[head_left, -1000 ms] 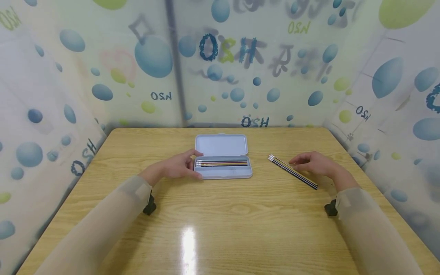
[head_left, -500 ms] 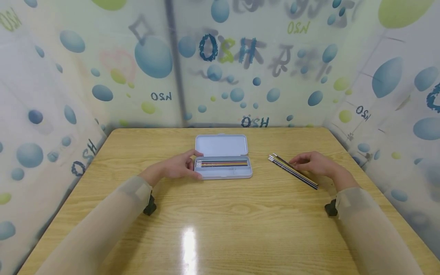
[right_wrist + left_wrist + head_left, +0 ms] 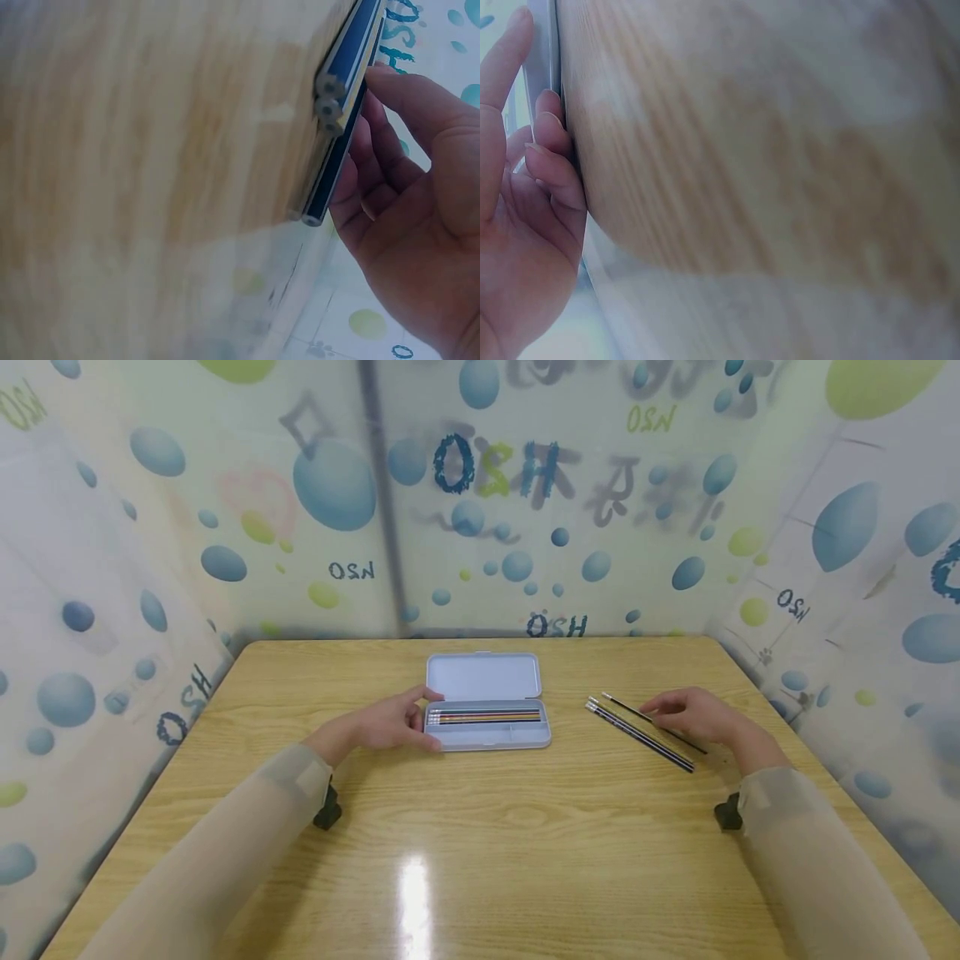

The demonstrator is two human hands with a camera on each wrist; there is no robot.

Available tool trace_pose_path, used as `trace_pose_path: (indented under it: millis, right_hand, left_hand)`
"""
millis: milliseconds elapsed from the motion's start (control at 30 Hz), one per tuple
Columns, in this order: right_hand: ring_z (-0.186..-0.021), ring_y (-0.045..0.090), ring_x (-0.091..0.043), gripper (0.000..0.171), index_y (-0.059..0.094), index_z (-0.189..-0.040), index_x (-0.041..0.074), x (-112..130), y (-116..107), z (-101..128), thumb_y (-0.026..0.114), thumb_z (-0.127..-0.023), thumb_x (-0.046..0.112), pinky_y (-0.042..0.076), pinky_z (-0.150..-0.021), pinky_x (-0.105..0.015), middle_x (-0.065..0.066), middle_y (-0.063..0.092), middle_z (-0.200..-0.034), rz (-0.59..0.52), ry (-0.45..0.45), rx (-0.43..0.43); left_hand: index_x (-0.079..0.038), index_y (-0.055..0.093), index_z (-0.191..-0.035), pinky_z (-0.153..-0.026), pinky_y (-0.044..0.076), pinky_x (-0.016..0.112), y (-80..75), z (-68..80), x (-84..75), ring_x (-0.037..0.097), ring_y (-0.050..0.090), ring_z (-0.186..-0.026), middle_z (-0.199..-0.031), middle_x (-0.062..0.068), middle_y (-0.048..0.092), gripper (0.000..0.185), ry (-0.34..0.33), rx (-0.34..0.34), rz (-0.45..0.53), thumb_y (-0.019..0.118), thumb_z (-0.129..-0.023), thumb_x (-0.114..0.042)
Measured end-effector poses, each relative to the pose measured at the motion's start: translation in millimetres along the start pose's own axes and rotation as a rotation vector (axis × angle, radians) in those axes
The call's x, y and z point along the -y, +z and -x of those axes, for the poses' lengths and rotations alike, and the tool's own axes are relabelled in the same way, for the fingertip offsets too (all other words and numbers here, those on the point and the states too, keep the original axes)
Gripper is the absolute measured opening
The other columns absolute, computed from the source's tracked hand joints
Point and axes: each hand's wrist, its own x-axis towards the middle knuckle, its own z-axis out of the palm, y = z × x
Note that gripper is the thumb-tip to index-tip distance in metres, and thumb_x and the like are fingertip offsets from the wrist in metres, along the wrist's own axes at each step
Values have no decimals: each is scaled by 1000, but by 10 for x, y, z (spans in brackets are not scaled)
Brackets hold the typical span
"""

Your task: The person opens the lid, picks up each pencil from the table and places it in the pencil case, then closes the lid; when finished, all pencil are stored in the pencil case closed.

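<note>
An open grey pencil case lies in the middle of the wooden table, lid back, with several striped pencils in its tray. My left hand grips the case's left end between thumb and fingers; in the left wrist view the curled fingers press against the case edge. To the right, a few dark striped pencils lie slanted on the table. My right hand pinches one pencil, drawn away from the others. In the right wrist view that single pencil lies against my fingers beside the loose pencils.
Patterned panels with blue and green bubbles wall in the table on three sides. A bright glare spot sits on the near tabletop. Small black wrist mounts show under both sleeves.
My right hand has pulled one pencil out of the bundle, away toward the far right, so it now lies apart from the others. The left hand and the case have not moved.
</note>
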Motion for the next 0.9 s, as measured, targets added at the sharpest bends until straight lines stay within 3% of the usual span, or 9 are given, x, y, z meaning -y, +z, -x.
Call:
trace_pose_path:
  millis: [200, 567, 800, 900]
  right_hand:
    - [-112, 64, -26, 36, 75, -138, 9, -3, -7, 5, 73, -107, 26, 51, -95, -38, -14, 75, -131, -7, 25, 6]
    - [-112, 63, -27, 32, 77, -135, 10, -12, 1, -5, 71, -107, 23, 51, -98, -43, -16, 76, -131, 12, 23, -19]
    - [-103, 64, -28, 32, 75, -137, 4, -37, -14, 24, 64, -110, 18, 52, -82, -37, -21, 73, -127, -5, -2, -80]
    - [-102, 64, -28, 34, 74, -140, 7, -21, -15, 32, 63, -112, 22, 53, -80, -35, -19, 71, -125, -23, -2, -97]
  left_hand:
    - [-16, 36, -166, -75, 42, 30, 2, -1, 6, 19, 53, -83, -93, 4, 62, 93, 5, -3, -1, 90, -94, -40]
    - [-16, 37, -166, -73, 42, 29, 18, 4, 26, 19, 53, -81, -92, 4, 61, 93, -2, -6, 11, 90, -93, -40]
    - [-19, 37, -166, -75, 43, 30, 19, 7, 19, 19, 53, -82, -93, 4, 62, 93, -9, -7, 7, 91, -93, -41]
    - [-20, 36, -166, -74, 43, 30, 18, 7, 11, 19, 53, -81, -93, 4, 62, 94, -13, -8, 0, 91, -92, -42]
